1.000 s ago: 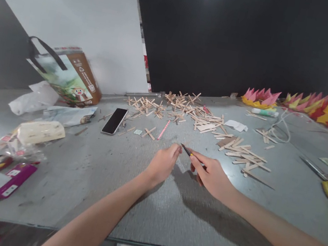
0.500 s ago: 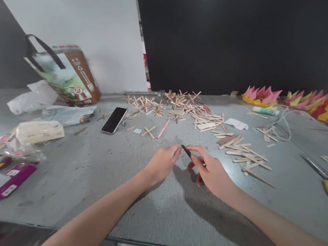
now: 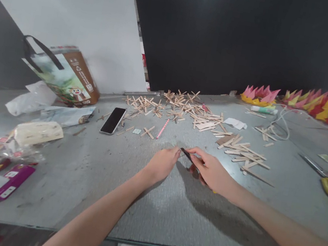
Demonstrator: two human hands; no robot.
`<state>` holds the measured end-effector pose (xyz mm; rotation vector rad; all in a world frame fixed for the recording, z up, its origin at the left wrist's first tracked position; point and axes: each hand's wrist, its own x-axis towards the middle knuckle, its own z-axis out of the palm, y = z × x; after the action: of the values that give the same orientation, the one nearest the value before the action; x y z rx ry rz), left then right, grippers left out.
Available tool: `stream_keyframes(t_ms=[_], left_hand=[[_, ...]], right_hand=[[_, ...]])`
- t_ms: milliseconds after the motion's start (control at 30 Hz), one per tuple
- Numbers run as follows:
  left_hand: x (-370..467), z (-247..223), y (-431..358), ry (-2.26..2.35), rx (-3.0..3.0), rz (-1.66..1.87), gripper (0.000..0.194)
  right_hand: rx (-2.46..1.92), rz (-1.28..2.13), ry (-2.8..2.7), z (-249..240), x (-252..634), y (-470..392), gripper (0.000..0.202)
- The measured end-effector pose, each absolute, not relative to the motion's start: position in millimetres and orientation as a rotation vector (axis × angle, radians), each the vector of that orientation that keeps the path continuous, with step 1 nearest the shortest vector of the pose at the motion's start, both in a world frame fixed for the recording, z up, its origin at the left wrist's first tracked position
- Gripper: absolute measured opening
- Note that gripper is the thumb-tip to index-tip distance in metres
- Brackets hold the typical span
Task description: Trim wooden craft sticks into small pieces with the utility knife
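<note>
Over the middle of the table my two hands almost meet. My right hand (image 3: 211, 170) is closed around a narrow black tool (image 3: 186, 154). Its dark tip points at my left fingers, and a bit of yellow shows below the hand; the kind of tool is unclear. My left hand (image 3: 164, 161) is closed, its fingertips pinched together right beside the tip. Whatever they grip is too small or hidden to make out. Just beyond the hands lie a pink patterned strip (image 3: 162, 129) and a crossed pair of wooden craft sticks (image 3: 148, 131).
Loose craft sticks (image 3: 249, 156) lie to the right, with joined stick crosses (image 3: 144, 105) further back. A phone (image 3: 113, 121), bag (image 3: 73, 78) and purple box (image 3: 9, 183) are on the left. Scissors (image 3: 327, 177), a glue stick (image 3: 263, 110) and folded-paper pieces (image 3: 259, 95) are on the right.
My right hand has turned slightly, so the black tool shows more and a yellow bit appears below the hand. My left hand stays pinched in nearly the same place.
</note>
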<state>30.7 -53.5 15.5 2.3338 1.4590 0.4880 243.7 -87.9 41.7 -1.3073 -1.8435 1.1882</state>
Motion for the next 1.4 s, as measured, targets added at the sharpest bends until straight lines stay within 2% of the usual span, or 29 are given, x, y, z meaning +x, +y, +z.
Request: stream_keyframes(t_ms=[200,400,533,833,1033,1233,1400], left_hand=[[30.6,18.5,-52.1,1.466,2.354,0.445,0.037],[28.7,18.4,-49.3,1.425,2.289,0.509,0.037],[24.7,18.3,-47.6,1.389,2.085,0.672,0.031],[19.2,13.2,-38.9,1.246,1.678,0.886,0.027],[7.5,18.1,-5.0,1.116,1.621,0.827,0.012],[2.6,28.0,37.3,1.105,1.422,0.833,0.023],[6.8,21.1,53.6,0.852,1.047,0.972,0.016]], right_hand=[[-1.350,1.248,-1.808,39.6,246.5,-85.0,0.047],[-1.429,0.960,-1.944,41.1,252.3,-80.6,0.045],[-1.478,0.787,-1.967,44.9,253.8,-76.9,0.039],[-1.428,0.656,-1.992,38.3,259.1,-68.4,0.025],[-1.222,0.590,-2.161,34.2,252.0,-42.2,0.031],[-1.231,0.529,-2.084,33.0,223.3,13.5,0.035],[-1.191,0.531,-1.946,22.8,208.4,43.5,0.043]])
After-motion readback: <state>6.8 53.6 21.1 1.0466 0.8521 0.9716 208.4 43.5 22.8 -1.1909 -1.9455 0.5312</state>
